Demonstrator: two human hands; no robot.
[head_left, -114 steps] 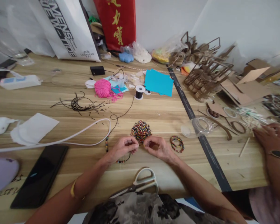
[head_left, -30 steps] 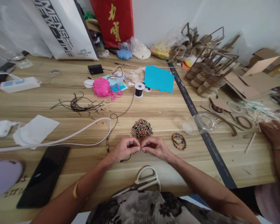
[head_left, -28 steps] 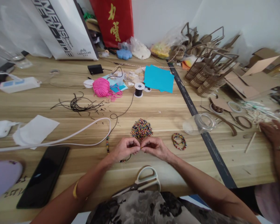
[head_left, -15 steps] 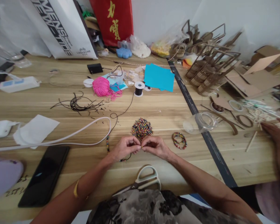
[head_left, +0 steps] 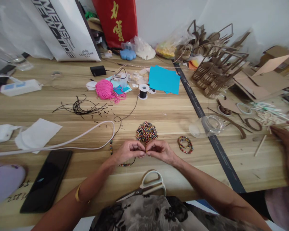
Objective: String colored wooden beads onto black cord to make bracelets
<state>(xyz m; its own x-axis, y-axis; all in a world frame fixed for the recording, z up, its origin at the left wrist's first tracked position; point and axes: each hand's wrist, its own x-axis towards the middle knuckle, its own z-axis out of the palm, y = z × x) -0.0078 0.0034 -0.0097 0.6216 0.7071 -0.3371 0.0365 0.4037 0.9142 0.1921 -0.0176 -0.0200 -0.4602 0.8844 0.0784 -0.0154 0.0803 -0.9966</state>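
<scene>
- Pale wood-grain table [head_left: 170, 106], carrying a round heap of tiny multicoloured beads [head_left: 146, 132].
- White-handled metal scissors [head_left: 140, 191], on the near side of the heap, well apart.
- Left hand [head_left: 129, 152], just in front of the heap, grip pinched closed on thin black cord [head_left: 130, 115] partly strung with beads.
- Right hand [head_left: 162, 151], also just before the heap, grip pinched around one small yellowish bead [head_left: 146, 151].

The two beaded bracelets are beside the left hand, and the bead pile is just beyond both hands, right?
Not quite: the head view shows the two beaded bracelets beside the right hand, not the left hand. The bead pile is just beyond both hands.
</scene>
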